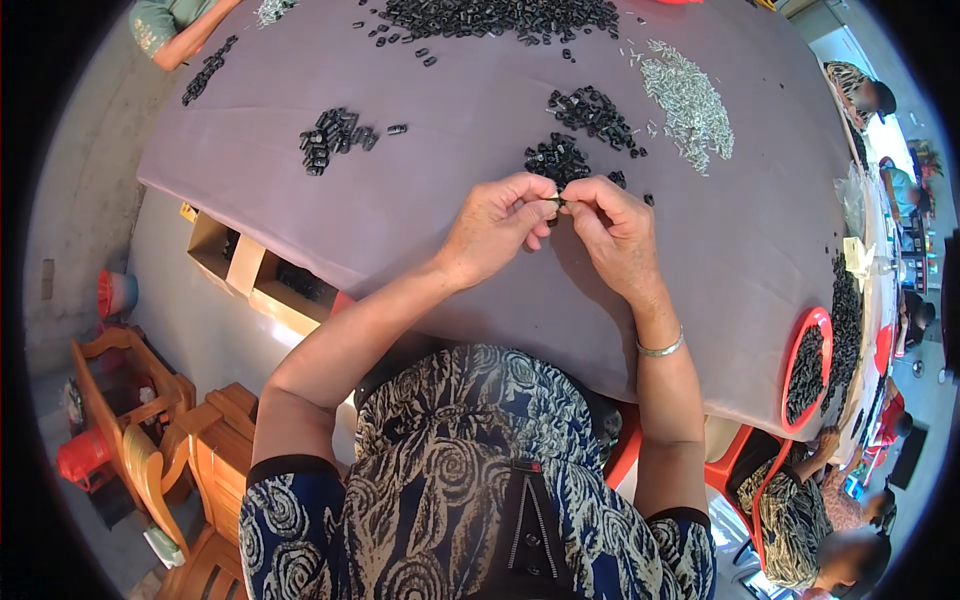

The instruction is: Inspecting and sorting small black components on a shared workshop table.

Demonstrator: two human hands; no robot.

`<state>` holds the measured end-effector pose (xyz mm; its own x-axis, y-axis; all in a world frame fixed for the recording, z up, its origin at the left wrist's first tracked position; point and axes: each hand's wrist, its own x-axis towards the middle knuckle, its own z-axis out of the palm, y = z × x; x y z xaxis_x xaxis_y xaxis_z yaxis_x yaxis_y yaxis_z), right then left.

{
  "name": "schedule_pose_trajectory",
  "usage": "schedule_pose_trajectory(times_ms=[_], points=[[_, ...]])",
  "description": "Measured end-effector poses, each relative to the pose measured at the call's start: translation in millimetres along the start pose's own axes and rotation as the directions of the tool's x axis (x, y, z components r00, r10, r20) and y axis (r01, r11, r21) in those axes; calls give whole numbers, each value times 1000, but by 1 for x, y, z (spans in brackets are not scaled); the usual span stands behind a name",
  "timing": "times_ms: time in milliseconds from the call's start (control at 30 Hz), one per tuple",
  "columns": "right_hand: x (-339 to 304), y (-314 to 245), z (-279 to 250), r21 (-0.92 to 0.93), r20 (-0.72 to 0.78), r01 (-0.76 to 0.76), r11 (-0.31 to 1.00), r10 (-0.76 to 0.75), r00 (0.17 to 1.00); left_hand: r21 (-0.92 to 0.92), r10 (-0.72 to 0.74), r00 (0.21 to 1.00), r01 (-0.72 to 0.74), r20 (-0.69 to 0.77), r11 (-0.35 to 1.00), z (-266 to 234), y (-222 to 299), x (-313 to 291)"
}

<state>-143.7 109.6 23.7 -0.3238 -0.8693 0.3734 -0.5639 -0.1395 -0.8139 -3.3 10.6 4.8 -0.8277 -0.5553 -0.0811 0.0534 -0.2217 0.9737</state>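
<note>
Above the table, my left hand [494, 228] and my right hand [618, 236] meet fingertip to fingertip. Both are closed in a pinch on a tiny dark part [559, 201], too small and covered to name. Just beyond the fingers lies a heap of small black plastic pieces [556, 156]. A second heap of black pieces [594, 114] sits a little farther off. To its right is a spread of small shiny silver pins [688, 102]. Away to the left of my hands rests a group of longer black pieces [334, 138].
A purple-grey cloth covers the table [440, 150]. A large black heap [500, 16] lies at the far side, near a person's arm [190, 38]. Cardboard boxes [245, 262] stand below the left edge. A red basket [806, 368] holds black pieces at the right; several people sit beyond.
</note>
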Motion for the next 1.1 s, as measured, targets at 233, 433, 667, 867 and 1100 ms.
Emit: schedule_pose_trajectory(times_ms=[233, 433, 667, 867, 1100], points=[[0, -3, 4, -58, -52, 33, 998, -36, 998, -10, 8, 1000, -8, -19, 1000, 0, 1, 2], [0, -3, 5, 100, -51, -65, 993, 70, 996, 3, 18, 1000, -18, -16, 1000, 0, -2, 2], [-1, -7, 3, 160, -12, -170, 972, 174, 985, 8, 18, 1000, -18, -7, 1000, 0, 0, 1], [-1, -5, 2, 159, 1, -167, 973, 169, 986, 8, 40, 999, -40, 2, 999, 0, -1, 2], [-1, -2, 1, 127, 12, -165, 978, 165, 986, 0, 36, 999, -36, 1, 999, 1, -2, 1]])
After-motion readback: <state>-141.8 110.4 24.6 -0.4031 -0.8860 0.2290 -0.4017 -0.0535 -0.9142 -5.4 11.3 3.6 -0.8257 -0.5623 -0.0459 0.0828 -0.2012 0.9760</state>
